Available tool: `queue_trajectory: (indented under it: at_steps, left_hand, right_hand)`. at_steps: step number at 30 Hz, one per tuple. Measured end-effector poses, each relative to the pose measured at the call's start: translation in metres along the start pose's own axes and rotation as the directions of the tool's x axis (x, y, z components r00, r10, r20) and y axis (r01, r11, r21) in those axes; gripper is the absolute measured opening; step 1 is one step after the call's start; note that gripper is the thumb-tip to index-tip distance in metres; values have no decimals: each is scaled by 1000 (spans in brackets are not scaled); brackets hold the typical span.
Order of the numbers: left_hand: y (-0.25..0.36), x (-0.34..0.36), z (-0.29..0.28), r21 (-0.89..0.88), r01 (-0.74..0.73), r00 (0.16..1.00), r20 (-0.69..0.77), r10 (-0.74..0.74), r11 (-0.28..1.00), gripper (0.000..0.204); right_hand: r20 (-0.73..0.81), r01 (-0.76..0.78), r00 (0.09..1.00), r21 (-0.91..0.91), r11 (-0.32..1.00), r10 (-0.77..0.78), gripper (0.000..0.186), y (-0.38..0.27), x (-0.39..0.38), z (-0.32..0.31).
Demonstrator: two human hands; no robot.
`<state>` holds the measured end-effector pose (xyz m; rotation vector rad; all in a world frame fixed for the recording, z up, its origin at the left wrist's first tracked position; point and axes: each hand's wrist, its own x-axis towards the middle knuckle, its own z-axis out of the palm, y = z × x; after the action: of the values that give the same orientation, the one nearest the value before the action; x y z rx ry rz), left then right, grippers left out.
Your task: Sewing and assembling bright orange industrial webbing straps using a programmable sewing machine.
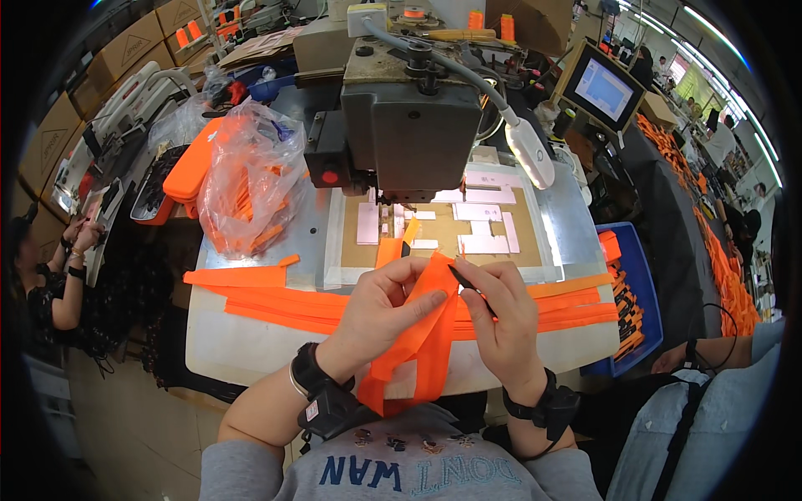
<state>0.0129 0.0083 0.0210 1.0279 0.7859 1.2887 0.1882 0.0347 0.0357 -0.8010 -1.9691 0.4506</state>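
Observation:
My left hand (380,311) is closed on a folded orange fabric strap (430,371), with its thumb pressed along the band. Loops of the strap hang down over the table's front edge. Opposite it, my right hand (507,326) pinches a slim black pointed tool (473,286), whose exact kind I cannot make out. The tool's tip touches or lies very near the strap's upper end. Behind my hands stands a sewing machine head (409,125) above a brown template board (351,255) with pale pink pieces. More flat orange strips (276,305) lie across the table on both sides.
A clear plastic bag (251,179) of orange pieces sits at the left, beside an orange case (190,163). At the right is a blue bin (647,309) of orange and black parts. A lamp (529,154) and screen (599,88) stand behind. Other people work on both sides.

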Motion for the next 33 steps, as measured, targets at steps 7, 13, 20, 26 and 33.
queue_trajectory:
  at_steps: [7, 13, 20, 26, 33]
  left_hand:
    - [-3, -1, 3, 9, -77, 996, -47, 77, 997, 29]
    - [-4, -3, 3, 5, -69, 985, -160, 69, 998, 21]
    - [0, -2, 3, -8, -51, 991, -125, 50, 999, 17]
    - [0, -1, 3, -20, -45, 987, -157, 42, 999, 17]
    - [-1, -2, 5, 48, -66, 975, -209, 74, 997, 19]
  right_hand:
    - [20, -25, 999, -93, 995, 27, 37, -2, -1, 5]
    - [22, -98, 995, -48, 994, 100, 36, -9, -6, 16]
    - [114, -424, 892, 545, 723, 437, 32, -6, -15, 24]
    - [7, -301, 931, 582, 755, 365, 31, 1, -9, 15]
    - [-19, -88, 996, 58, 994, 89, 32, -4, -5, 11]
